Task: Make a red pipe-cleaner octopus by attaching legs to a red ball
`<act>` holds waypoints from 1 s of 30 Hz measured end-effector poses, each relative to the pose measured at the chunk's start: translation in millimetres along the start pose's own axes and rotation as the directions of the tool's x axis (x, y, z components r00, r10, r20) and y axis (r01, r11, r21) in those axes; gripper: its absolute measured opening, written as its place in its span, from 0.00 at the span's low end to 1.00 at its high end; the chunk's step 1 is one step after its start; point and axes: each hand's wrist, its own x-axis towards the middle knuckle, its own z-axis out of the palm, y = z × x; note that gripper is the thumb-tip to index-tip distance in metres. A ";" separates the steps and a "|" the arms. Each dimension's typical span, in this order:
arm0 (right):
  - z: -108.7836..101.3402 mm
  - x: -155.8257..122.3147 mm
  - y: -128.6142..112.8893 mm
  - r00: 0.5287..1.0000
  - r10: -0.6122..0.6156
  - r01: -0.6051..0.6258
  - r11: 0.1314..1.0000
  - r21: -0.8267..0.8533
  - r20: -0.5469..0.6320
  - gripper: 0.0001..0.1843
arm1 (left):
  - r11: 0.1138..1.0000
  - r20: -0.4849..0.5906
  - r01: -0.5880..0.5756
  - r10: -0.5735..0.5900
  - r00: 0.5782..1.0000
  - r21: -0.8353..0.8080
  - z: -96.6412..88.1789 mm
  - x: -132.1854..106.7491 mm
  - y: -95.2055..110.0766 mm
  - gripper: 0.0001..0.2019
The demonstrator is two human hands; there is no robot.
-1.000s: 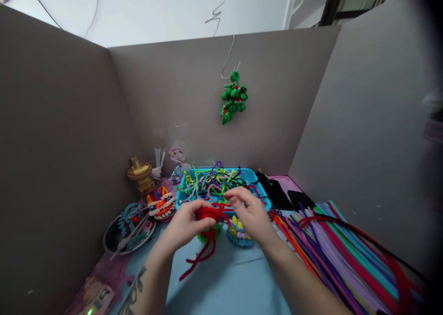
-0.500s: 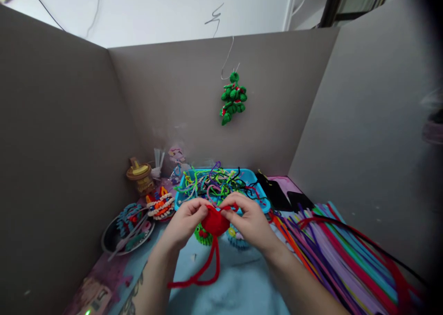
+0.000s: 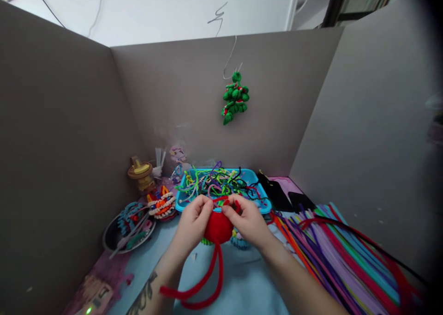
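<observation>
Both hands hold a red pipe-cleaner ball above the blue table mat. My left hand pinches its upper left side. My right hand pinches the top right, fingers closed on the red strand. A long red tail loops down from the ball toward me. Behind the ball sit a green and red woven piece and a blue woven piece, mostly hidden.
A blue tray of tangled pipe cleaners lies just beyond the hands. Straight pipe cleaners are spread at the right. A dark dish with crafts, an orange and white piece and a small jar stand left. Grey cardboard walls enclose the space; a green ornament hangs on the back wall.
The hands came together on the red ball and lifted it slightly. The red tail has swung down and grown into a longer loop toward me.
</observation>
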 end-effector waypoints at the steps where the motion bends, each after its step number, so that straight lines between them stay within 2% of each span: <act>1: 0.9 -0.8 0.2 1.000 0.006 -0.007 0.999 0.035 0.014 0.09 | 0.999 -0.019 -0.004 0.005 1.000 0.036 0.4 -0.4 0.0 0.14; 4: 4.2 -1.0 4.2 0.997 0.053 -0.063 0.982 0.179 0.063 0.11 | 0.993 -0.049 -0.010 0.015 0.999 0.116 0.2 -1.9 0.4 0.13; 6: 6.5 0.4 7.8 0.994 0.091 -0.102 0.958 0.267 0.054 0.13 | 0.990 -0.048 -0.020 0.027 0.998 0.143 -0.6 -3.2 2.3 0.12; 11: 9.6 3.5 10.2 0.986 0.161 -0.165 0.881 0.443 0.047 0.16 | 0.978 0.034 -0.075 0.070 0.997 0.195 -2.4 -5.7 10.9 0.10; 14: 8.8 3.7 8.9 0.990 0.139 -0.140 0.908 0.395 0.032 0.15 | 0.978 0.079 -0.065 0.050 0.996 0.200 -3.2 -6.3 13.1 0.12; 19: 5.1 3.7 11.0 0.994 0.052 -0.031 0.975 0.219 -0.095 0.13 | 0.989 0.151 -0.025 0.003 0.988 0.145 -6.4 -6.8 12.2 0.10; 25: -2.9 3.1 9.9 0.998 0.055 -0.054 0.958 0.282 0.007 0.18 | 0.995 0.213 0.090 -0.080 0.974 -0.042 -13.4 -6.9 11.1 0.14; 30: -6.2 2.2 4.5 0.999 0.036 -0.037 0.964 0.265 0.008 0.11 | 0.975 0.306 0.130 -0.069 0.950 -0.182 -17.7 -4.8 6.8 0.17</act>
